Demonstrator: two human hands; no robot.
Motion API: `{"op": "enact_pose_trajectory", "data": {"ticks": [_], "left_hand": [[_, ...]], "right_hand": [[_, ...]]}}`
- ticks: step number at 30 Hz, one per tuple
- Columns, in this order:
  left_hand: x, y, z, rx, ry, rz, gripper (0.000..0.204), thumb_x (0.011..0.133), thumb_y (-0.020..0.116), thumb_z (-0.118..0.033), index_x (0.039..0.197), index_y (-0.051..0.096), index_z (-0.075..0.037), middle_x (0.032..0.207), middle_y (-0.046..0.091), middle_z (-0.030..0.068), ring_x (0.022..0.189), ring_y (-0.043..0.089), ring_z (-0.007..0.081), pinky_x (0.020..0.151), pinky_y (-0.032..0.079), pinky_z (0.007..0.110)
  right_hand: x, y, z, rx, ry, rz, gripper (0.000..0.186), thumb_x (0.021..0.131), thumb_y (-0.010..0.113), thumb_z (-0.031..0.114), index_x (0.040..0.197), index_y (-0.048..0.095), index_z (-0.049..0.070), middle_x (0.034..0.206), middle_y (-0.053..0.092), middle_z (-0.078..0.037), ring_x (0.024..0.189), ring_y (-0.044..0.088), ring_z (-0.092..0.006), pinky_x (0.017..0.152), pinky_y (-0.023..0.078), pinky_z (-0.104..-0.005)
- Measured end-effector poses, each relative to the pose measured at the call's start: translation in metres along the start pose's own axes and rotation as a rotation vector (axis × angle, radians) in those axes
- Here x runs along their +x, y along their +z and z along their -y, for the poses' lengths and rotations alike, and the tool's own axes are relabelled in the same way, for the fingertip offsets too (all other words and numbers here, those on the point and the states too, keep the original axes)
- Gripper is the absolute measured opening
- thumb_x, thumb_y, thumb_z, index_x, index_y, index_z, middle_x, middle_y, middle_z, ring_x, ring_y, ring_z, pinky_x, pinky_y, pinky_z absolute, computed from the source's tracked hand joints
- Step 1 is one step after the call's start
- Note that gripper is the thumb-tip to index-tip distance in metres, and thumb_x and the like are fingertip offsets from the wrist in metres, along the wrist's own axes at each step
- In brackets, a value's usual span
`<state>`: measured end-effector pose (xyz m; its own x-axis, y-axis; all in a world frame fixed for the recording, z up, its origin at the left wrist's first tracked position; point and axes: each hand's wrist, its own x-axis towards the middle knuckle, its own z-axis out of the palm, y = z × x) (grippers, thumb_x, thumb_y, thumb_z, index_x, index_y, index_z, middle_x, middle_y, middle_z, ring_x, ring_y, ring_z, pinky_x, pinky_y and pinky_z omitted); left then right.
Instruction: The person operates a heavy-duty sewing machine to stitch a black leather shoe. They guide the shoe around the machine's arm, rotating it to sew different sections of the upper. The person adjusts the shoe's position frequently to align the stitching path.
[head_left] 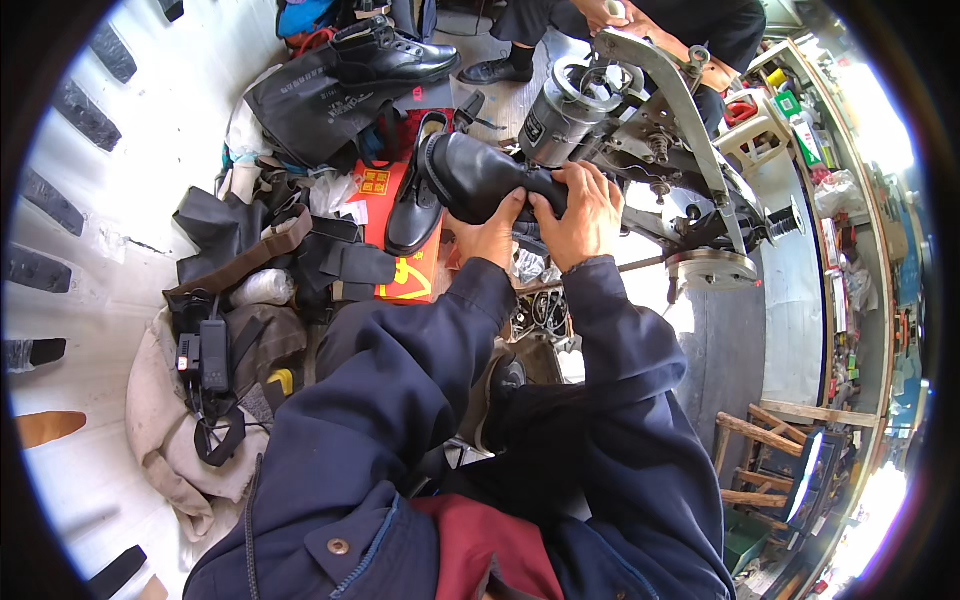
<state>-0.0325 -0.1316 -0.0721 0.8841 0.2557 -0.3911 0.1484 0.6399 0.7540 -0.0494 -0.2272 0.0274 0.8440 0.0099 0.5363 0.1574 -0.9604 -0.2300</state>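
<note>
A black leather shoe (468,178) lies on its side in front of me, its toe toward the left. My left hand (487,232) grips it from below with the thumb pressed on the leather. My right hand (588,212) is closed round its other end, the thumb on the near side and the fingers over the top. That end sits close under the grey metal sewing machine (655,160); whether a needle touches it cannot be seen. Just left of the held shoe, a second black shoe (412,205) rests on a red box (418,275).
A black lace-up shoe (392,55) lies on a dark bag (320,105) at the back left. Straps and a small black device (214,355) sit on cloth at left. Across the machine is another person's hand (603,14). Wooden stools (765,450) and cluttered shelves (850,250) line the right.
</note>
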Motion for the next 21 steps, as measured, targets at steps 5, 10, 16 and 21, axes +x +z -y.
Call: {"op": "enact_pose_trajectory", "data": {"ticks": [5,10,16,21], "left_hand": [[-0.007,0.004,-0.005,-0.036,-0.034,-0.031,0.093,0.074,0.088,-0.021,0.145,0.028,-0.018,0.123,0.059,0.0047,0.1,0.062,0.0153,0.071,0.049,0.029],[-0.025,0.003,-0.026,-0.053,-0.151,0.015,0.122,0.072,0.089,-0.019,0.158,0.004,-0.002,0.143,0.045,0.0188,0.122,0.053,0.0232,0.099,0.046,0.034],[-0.018,0.006,-0.02,-0.061,-0.101,-0.009,0.122,0.07,0.091,-0.016,0.158,0.007,-0.003,0.142,0.046,0.0181,0.119,0.054,0.0228,0.098,0.047,0.035],[-0.004,0.003,-0.006,-0.109,0.031,0.066,0.117,0.069,0.092,-0.012,0.155,0.013,-0.001,0.14,0.046,0.0191,0.119,0.054,0.0229,0.1,0.047,0.034]], "right_hand": [[0.002,0.001,0.0,-0.008,0.026,0.014,0.038,0.072,0.079,0.025,0.104,0.064,0.008,0.107,0.067,-0.007,0.114,0.058,-0.0255,0.105,0.035,-0.0437],[0.004,0.002,0.0,-0.003,0.055,0.024,0.04,0.07,0.081,0.027,0.103,0.064,0.01,0.105,0.068,-0.005,0.113,0.059,-0.025,0.104,0.036,-0.0428],[0.002,0.002,0.002,-0.019,0.059,0.011,0.042,0.07,0.081,0.026,0.104,0.064,0.01,0.107,0.067,-0.006,0.115,0.058,-0.0252,0.105,0.035,-0.0431],[0.001,0.001,0.003,-0.028,0.05,0.005,0.044,0.071,0.081,0.027,0.107,0.064,0.009,0.111,0.066,-0.007,0.117,0.057,-0.0258,0.106,0.034,-0.0441]]}}
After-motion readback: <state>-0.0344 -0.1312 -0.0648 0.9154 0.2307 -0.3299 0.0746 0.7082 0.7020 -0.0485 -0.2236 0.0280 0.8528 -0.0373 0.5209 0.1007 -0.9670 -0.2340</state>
